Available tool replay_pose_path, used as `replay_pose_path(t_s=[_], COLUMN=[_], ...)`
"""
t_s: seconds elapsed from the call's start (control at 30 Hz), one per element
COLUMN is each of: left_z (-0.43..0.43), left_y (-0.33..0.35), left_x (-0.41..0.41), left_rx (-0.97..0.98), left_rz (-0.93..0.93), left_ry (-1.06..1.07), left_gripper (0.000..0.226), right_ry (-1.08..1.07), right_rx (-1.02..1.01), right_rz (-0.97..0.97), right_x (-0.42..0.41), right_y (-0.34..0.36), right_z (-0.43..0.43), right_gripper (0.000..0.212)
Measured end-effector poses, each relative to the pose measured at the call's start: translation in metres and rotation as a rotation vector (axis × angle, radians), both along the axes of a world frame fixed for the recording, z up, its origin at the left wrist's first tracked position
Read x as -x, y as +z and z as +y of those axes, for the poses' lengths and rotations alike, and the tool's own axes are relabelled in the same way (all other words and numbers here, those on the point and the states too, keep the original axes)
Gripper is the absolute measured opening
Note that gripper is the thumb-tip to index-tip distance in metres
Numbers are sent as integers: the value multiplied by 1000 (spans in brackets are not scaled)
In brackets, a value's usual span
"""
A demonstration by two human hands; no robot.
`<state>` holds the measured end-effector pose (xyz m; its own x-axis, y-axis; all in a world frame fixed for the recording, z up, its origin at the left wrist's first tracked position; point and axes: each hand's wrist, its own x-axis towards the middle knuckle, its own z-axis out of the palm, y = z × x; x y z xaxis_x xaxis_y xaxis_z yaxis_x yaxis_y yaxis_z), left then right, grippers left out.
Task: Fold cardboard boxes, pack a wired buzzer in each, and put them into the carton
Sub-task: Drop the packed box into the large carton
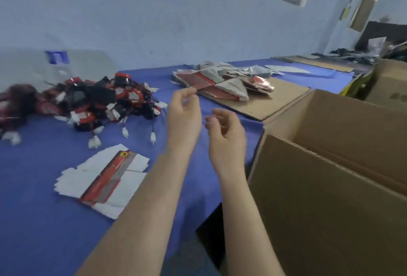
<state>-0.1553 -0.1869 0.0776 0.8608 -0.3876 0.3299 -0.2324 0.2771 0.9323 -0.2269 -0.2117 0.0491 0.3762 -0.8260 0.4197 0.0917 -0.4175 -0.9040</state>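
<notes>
With the buzzers (pixel 110 101) heaped at left and one flat (pixel 103 179) lying ready, I'd be lifting a single flat by its edge. The left hand (pixel 185 112) is hovering, fingers curled by the stack (pixel 220 86); whether it is pinching, I cannot tell. The right hand (pixel 224 130) is hanging loosely curled, empty, beside the open carton (pixel 330 187).

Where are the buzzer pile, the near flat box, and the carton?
buzzer pile (pixel 103 99): head view, middle of the heap.
flat box (pixel 105 176): head view, its red centre strip.
carton (pixel 330 209): head view, near flap's outer face.
</notes>
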Motion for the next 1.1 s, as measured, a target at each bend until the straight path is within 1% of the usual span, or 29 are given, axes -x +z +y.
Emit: replay_pose_path(t_s=[0.07,0.13,0.2,0.27,0.33,0.37,0.4,0.47,0.57,0.63,0.73,0.77,0.83,0.9,0.93,0.97,1.0,1.03,1.1], left_z=[34,71,108,139,160,165,169,172,174,175,180,182,186,189,191,193,197,203,219], left_y=[-11,-26,-43,-56,-68,-73,-79,-87,-90,-91,-90,-89,-85,-77,-73,-70,-67,-66,-65], left_x=[-45,-86,-118,-136,-146,-149,-152,-157,-162,-164,-166,-167,-166,-163,-161,-158,-158,-158,-159], left_rx=[-80,-246,-436,-602,-668,-665,-650,-603,-505,-466,-411,-400,-334,-232,-210,-201,-194,-186,-186], left_rz=[71,126,187,240,273,276,278,275,289,289,299,305,324,322,279,221,161,111,30], left_ry=[123,227,253,239,215,198,185,179,231,259,308,309,243,127,111,152,237,332,495], left_gripper=[19,22,23,20,25,27,26,18,5,10,28,34,46,48,44,36,31,34,53], right_ry=[158,272,355,378,351,328,310,304,306,256,252,255,261,279,303,346,399,445,514], right_rx=[-32,18,98,181,252,254,241,191,156,128,9,-16,-24,-30,-20,3,26,53,92], right_rz=[227,504,731,957,1172,1219,1224,1163,1025,867,508,395,216,75,30,4,-1,7,52], right_x=[-48,-88,-118,-140,-155,-159,-162,-165,-168,-165,-158,-156,-157,-164,-170,-175,-181,-187,-197], right_y=[-16,-32,-46,-57,-61,-62,-62,-64,-70,-69,-53,-45,-29,-19,-17,-17,-18,-20,-25], right_z=[16,31,43,52,55,53,50,41,34,33,30,31,41,60,73,88,102,116,140], right_gripper=[16,30,42,47,56,59,60,51,34,29,20,21,25,24,21,16,9,11,24])
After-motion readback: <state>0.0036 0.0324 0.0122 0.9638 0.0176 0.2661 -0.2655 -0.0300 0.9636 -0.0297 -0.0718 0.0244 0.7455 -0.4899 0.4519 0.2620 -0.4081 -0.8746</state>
